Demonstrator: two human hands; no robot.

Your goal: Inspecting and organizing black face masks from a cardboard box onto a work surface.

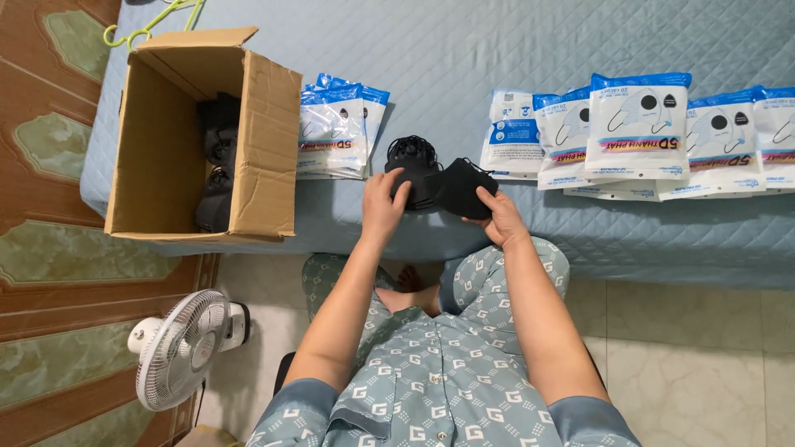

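Two hands at mattress edge, both on black masks. Left hand (383, 205) fingers curled onto stack of black face masks (412, 165), thumb pressed against stack's side. Right hand (498, 217) pinching single black mask (462, 189) from below, fingers closed on lower edge; mask overlapping stack's right side. Masks held just above quilted pale-blue mattress (464, 50). Open cardboard box (161, 157) on mattress corner to left, more black masks inside. Small pile of blue-and-white packets (335, 128) between box and hands. Row of overlapping packets (638, 132) to right. White fan (182, 348) on floor, lower left. Seated, patterned blue clothing, bare feet visible.
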